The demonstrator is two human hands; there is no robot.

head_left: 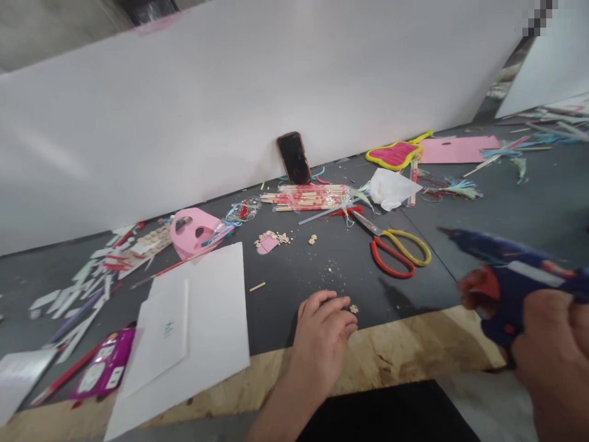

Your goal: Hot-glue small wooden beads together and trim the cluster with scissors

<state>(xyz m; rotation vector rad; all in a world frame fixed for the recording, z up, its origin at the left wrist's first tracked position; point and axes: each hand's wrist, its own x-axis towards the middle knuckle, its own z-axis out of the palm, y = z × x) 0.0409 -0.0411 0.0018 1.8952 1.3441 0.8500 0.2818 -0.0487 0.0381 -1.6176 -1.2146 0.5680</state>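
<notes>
Glue gun (pixel 506 270), blue, gripped in right hand (pixel 552 350) above the bench's (pixel 414 350) front right corner, nozzle pointing left. Left hand (pixel 322 337) rests at front edge, holding nothing, fingers loosely curled beside a small bead cluster (pixel 353 309). Scissors (pixel 398 248) lie beyond.

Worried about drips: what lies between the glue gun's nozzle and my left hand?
Head view: bare dark mat from glue gun to left hand, except a small bead cluster by it.

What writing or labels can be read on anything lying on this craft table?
Nothing reads clearly.
Purple packet: white label patches, print too blurred.
White paper sheet: small greenish mark, too small to read.
Blue glue gun: pale label, blurred.
Phone: screen dark, no text.
</notes>
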